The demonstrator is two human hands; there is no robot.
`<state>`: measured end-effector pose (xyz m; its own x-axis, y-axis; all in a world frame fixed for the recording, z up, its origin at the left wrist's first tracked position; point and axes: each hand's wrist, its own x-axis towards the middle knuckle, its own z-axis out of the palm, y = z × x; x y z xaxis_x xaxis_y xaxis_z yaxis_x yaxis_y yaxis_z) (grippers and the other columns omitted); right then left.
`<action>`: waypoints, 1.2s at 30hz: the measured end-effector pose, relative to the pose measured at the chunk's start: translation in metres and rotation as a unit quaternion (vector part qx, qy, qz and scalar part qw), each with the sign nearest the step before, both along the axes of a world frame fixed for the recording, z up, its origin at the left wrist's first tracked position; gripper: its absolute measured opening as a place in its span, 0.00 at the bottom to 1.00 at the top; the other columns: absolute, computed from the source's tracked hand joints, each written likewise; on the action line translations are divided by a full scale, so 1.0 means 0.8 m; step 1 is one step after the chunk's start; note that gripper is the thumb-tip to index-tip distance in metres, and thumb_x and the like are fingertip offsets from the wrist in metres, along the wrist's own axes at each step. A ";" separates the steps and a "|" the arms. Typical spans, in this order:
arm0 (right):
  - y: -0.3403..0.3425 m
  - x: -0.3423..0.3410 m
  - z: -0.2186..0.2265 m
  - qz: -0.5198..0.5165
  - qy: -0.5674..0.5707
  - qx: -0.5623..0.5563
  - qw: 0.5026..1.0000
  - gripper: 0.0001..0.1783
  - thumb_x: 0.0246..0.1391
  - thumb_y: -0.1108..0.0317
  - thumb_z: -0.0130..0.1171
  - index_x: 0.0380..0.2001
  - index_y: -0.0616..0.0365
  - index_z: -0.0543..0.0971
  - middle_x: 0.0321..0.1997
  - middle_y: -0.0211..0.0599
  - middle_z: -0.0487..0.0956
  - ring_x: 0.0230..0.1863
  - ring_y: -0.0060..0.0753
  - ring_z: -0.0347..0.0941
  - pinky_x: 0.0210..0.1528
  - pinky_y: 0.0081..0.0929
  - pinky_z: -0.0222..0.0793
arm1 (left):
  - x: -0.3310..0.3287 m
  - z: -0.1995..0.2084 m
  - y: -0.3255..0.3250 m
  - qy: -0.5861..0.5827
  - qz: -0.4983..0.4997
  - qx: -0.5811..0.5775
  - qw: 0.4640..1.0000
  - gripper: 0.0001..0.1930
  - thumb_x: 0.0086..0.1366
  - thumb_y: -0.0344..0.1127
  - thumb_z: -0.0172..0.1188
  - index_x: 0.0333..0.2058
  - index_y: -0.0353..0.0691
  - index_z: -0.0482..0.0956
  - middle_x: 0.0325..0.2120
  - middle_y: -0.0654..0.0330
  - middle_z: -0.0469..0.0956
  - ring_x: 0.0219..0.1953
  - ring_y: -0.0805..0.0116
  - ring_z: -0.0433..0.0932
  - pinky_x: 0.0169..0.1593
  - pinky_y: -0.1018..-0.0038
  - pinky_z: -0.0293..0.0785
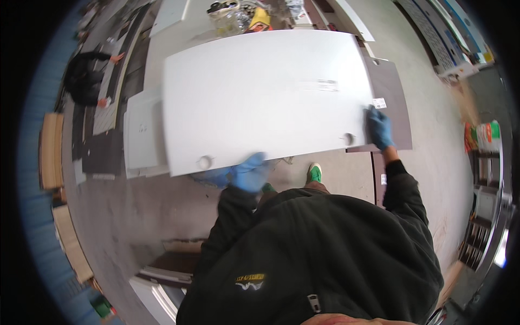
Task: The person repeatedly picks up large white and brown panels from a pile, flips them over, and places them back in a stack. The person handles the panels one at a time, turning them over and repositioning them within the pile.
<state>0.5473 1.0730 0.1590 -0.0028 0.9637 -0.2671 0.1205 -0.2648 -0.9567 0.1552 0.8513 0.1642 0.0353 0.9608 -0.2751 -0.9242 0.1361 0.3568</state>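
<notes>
A large white panel point(265, 97) lies before me, with two round holes near its near edge and a small printed label on its face. My left hand point(250, 173), in a blue glove and slightly blurred, is closed on the near edge, right of the left hole. At the right edge my right hand point(380, 129), also blue-gloved, grips the panel near its near corner. Fingers under the panel are hidden. A dark brown panel point(395, 114) with a white label shows from beneath on the right.
Smaller white panels point(143, 135) lie to the left. At the far side are a clear jar point(225, 19) and a yellow item point(260, 20). Another person point(86, 78) bends over a long bench at the far left. A bucket point(487, 135) stands at the right, and my shoe point(314, 172) shows below the panel.
</notes>
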 end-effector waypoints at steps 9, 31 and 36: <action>-0.009 0.405 -0.013 -0.103 -0.314 0.009 0.944 0.27 0.71 0.51 0.55 0.25 0.63 0.78 0.22 0.16 0.67 0.27 0.14 0.56 0.27 0.23 0.55 | 0.331 -0.085 0.093 0.029 -0.162 0.010 0.986 0.11 0.69 0.25 0.57 0.48 0.30 0.80 0.49 0.59 0.81 0.55 0.70 0.76 0.60 0.73 0.71; 0.080 0.504 -0.092 -0.093 -0.367 0.015 0.926 0.32 0.68 0.40 0.54 0.24 0.61 0.78 0.16 0.27 0.72 0.20 0.21 0.64 0.25 0.29 0.62 | 0.423 -0.082 0.126 -0.176 -0.230 -0.274 0.917 0.18 0.72 0.36 0.60 0.57 0.35 0.73 0.57 0.54 0.76 0.61 0.56 0.75 0.68 0.56 0.70; 0.095 0.464 -0.102 -0.088 -0.402 0.049 0.910 0.31 0.66 0.39 0.56 0.25 0.58 0.79 0.17 0.24 0.71 0.22 0.20 0.63 0.25 0.27 0.60 | 0.332 -0.064 0.101 -0.097 -0.110 -0.340 0.929 0.28 0.67 0.51 0.67 0.56 0.39 0.71 0.57 0.52 0.74 0.59 0.55 0.75 0.65 0.53 0.74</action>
<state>0.9186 1.1492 0.0773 0.3130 0.9494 -0.0273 0.7564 -0.2665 -0.5973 0.4207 0.9321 0.1131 0.3220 0.5314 -0.7835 -0.8855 0.4618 -0.0507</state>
